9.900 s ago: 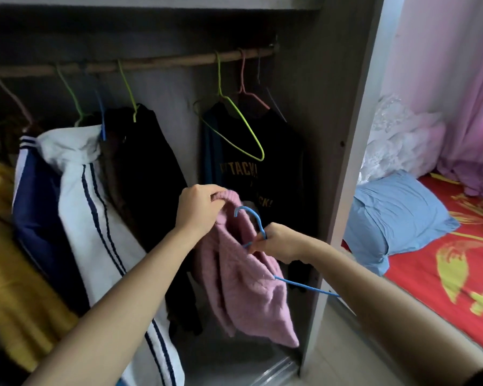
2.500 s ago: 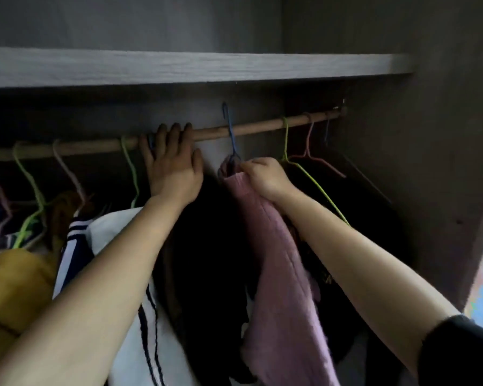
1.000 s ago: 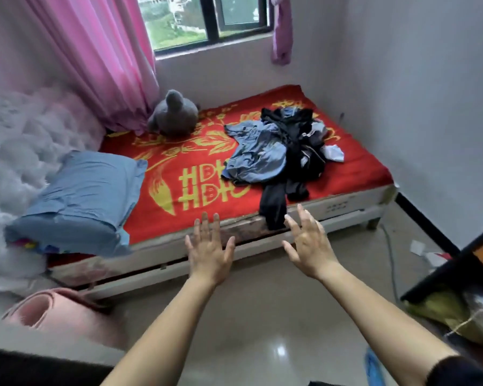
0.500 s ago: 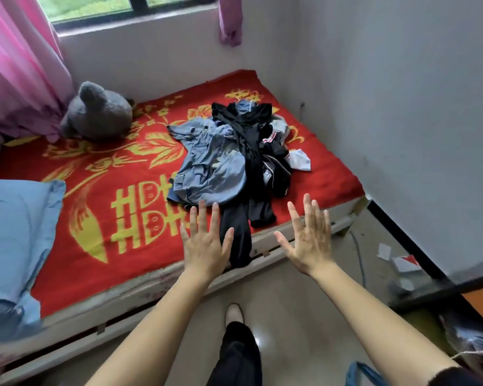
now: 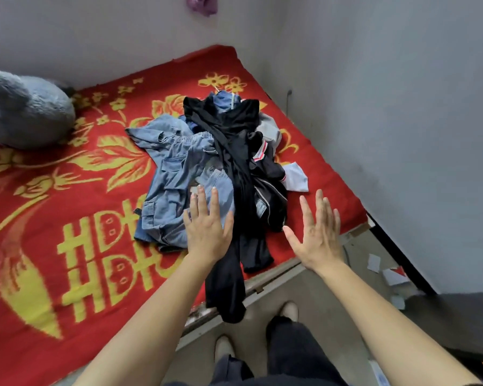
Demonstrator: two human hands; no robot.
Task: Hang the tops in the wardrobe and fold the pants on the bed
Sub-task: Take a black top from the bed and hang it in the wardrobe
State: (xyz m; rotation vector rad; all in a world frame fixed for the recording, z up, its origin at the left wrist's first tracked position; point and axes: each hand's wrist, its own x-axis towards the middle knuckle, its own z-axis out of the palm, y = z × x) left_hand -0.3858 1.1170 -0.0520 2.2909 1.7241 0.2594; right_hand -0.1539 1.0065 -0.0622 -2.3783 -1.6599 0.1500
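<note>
Covering the bed (image 5: pixel 343 210), a red-and-yellow blanket (image 5: pixel 67 218) holds heaped clothes (image 5: pixel 221 162) beneath the spread, empty left hand (image 5: pixel 207 232) and right hand (image 5: pixel 317 238).

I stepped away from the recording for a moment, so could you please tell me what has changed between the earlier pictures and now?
The fluffy pink sweater was hung on the wardrobe rod and released. The person turned and walked to the red and gold bedspread; the open left hand and right hand now reach over the heap of denim and black clothes. That heap and the grey plush toy stayed put.
</note>
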